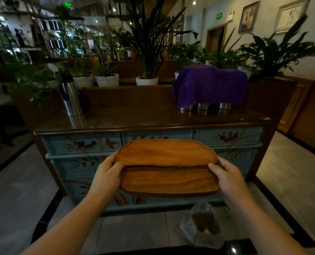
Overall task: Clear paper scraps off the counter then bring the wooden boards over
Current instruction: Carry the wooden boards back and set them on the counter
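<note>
I carry a stack of wooden boards in front of me, level, just short of the painted blue cabinet. My left hand grips the stack's left end with the thumb on top. My right hand grips the right end the same way. The upper board is shifted back, so the lower board's front half shows. The dark glossy counter lies beyond and above the boards. No paper scraps are visible on it.
A steel thermos jug stands at the counter's left back. A purple cloth covers several steel containers at the right back. Potted plants line the ledge behind. A clear plastic bag sits on the floor below my right arm.
</note>
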{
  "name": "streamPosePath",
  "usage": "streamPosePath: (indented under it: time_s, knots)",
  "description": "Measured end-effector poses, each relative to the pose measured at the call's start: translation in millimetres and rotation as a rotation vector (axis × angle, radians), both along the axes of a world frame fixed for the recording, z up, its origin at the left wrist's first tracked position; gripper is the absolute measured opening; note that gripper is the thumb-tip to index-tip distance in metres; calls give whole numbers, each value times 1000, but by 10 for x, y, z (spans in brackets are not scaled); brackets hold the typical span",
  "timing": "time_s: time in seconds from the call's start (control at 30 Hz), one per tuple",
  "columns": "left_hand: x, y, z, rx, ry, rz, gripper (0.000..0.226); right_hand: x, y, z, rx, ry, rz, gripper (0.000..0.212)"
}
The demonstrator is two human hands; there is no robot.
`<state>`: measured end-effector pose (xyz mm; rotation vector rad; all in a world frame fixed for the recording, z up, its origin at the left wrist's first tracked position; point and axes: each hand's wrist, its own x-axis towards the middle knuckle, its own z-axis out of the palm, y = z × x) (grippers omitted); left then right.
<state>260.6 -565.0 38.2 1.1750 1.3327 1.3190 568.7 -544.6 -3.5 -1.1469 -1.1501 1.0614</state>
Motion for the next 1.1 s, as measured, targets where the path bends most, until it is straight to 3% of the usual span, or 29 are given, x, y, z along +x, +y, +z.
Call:
streamPosePath:
  time_s: [0.27, 0.37, 0.5, 0.57, 0.8, 1.1]
  knots:
    - [-111, 1617, 47, -4, 78, 99, 16, -131, 1758, 49, -17, 16, 24, 18]
    - [-204, 2251, 78, -19, 155, 184, 33, -206, 2444, 153, 2, -42, 43, 19]
    - [-399, 2975, 35, -4, 232, 243, 39, -379, 3230, 262, 19, -124, 89, 9]
    - [-520, 3291, -8, -16, 233, 249, 38, -497, 3606, 245, 11, -156, 110, 14]
    - [-1050, 4236, -204, -46, 275, 219, 37, -979, 4654, 54, -70, -286, 101, 67]
    - [-1767, 5697, -603, -174, 464, 48, 31, -1581, 5772, -162, -255, -407, 75, 48]
